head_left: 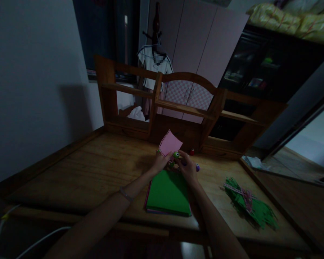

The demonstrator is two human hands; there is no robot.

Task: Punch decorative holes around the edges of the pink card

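Observation:
A pink sheet with a row of holes along one edge [169, 144] is pinched in my left hand [161, 161], its free part standing up above the fingers. Close beside it, my right hand [187, 167] has its fingers closed on a small green piece with an eye [176, 154]. Under and in front of both hands lies a stack of sheets with a green one on top [169, 192]. Just right of my right hand is a small purple piece with an eye [197, 167]. A small red piece [192, 151] sits behind it. Smaller bits between the hands are too dark to make out.
The wooden desk [97, 169] has a raised shelf unit [183, 104] along its back edge. Green cut paper strips [259, 212] with a pink dotted strip [247, 199] lie at the right. A white cable [40, 235] hangs at the lower left.

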